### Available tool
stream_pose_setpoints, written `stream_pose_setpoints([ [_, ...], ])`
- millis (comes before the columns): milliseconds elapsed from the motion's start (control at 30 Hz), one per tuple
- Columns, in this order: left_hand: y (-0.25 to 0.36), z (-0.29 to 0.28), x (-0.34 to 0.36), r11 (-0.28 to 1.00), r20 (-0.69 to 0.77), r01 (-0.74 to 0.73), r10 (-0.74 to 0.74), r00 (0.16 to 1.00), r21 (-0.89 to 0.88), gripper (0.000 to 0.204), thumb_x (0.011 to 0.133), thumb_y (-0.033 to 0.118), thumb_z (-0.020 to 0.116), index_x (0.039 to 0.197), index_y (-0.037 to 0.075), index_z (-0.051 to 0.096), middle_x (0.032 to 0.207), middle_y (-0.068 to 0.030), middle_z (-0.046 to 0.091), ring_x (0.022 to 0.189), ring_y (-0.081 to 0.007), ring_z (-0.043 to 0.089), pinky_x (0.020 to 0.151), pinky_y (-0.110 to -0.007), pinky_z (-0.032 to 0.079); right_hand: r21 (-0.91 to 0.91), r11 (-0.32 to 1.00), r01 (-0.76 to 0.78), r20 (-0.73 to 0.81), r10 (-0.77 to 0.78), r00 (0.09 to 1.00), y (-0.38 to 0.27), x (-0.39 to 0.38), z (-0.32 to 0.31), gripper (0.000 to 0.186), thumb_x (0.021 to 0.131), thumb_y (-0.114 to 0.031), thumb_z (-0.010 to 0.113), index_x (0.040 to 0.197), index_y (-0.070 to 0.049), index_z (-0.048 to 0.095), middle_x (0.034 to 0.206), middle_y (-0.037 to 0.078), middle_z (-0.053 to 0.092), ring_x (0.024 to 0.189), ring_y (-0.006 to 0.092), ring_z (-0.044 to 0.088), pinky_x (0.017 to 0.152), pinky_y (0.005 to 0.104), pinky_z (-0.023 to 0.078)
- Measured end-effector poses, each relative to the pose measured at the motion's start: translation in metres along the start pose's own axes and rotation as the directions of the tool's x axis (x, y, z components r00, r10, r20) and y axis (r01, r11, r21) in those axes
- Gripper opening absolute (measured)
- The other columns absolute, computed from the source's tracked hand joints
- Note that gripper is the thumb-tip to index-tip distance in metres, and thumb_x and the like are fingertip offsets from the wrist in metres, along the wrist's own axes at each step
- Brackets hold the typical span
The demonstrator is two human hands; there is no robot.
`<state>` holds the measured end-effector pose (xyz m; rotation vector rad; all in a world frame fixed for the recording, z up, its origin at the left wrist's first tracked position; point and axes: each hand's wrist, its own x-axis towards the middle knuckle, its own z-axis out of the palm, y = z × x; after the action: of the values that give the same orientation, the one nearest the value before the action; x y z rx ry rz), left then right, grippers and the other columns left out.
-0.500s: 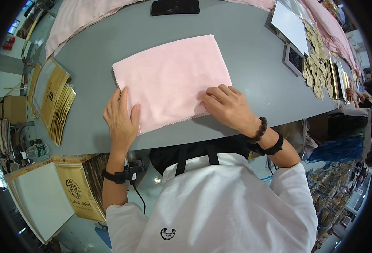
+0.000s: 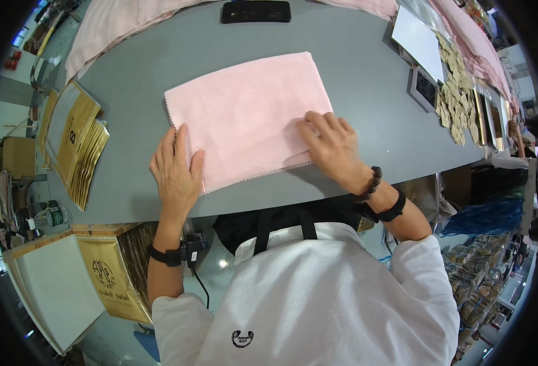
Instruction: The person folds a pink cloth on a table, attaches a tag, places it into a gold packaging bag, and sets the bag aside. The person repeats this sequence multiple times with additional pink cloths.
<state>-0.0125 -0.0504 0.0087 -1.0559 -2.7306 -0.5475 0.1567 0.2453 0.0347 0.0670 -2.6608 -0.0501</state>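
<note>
A folded pale pink cloth (image 2: 244, 116) with a fine zigzag edge lies on the grey table, tilted slightly. My left hand (image 2: 176, 171) rests at its left lower corner, fingers stretched out, the index finger and thumb over the cloth's edge. Over the right lower part of the cloth is my right hand (image 2: 335, 149), its fingers bent and spread, slightly blurred. Nothing shows between its fingers. Whether its fingertips touch the cloth I cannot tell.
On the grey table (image 2: 132, 73), gold packets (image 2: 86, 143) stand at the left and a black phone (image 2: 255, 11) lies at the far edge. Rightward are a white card (image 2: 416, 39), a small dark-filled box (image 2: 424, 88) and many beige tags (image 2: 458, 104). More pink cloth (image 2: 119, 27) lies behind.
My right hand has shifted a little to the right and its fingers have spread apart. The left hand and the cloth are nearly unmoved.
</note>
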Motion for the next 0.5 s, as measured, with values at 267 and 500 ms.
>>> stream_pose_setpoints([
  [267,0.003,0.001,-0.001,1.000,-0.008,-0.017,0.017,1.000,0.022,0.060,0.103,0.033,0.063,0.154,0.006,0.049,0.154,-0.0167,0.050,0.141,-0.0358,0.046,0.118,-0.051,0.029,0.283,0.921,-0.268,0.205,0.215,0.955,0.026,-0.046,-0.045,0.061,0.064,-0.001,0.084,0.123,-0.013,0.071,0.121,0.005,0.070,0.103,0.0290,0.068,0.087,0.0414,0.058],
  [500,0.002,0.001,0.000,0.997,-0.001,-0.072,0.072,0.997,0.029,0.060,0.103,0.033,0.062,0.155,0.005,0.049,0.154,-0.0164,0.050,0.143,-0.0370,0.044,0.119,-0.052,0.028,0.694,0.230,-0.683,0.702,-0.002,0.712,0.067,-0.028,-0.084,0.063,0.078,-0.003,0.073,0.140,-0.007,0.066,0.146,0.015,0.063,0.122,0.0289,0.068,0.100,0.0400,0.058],
])
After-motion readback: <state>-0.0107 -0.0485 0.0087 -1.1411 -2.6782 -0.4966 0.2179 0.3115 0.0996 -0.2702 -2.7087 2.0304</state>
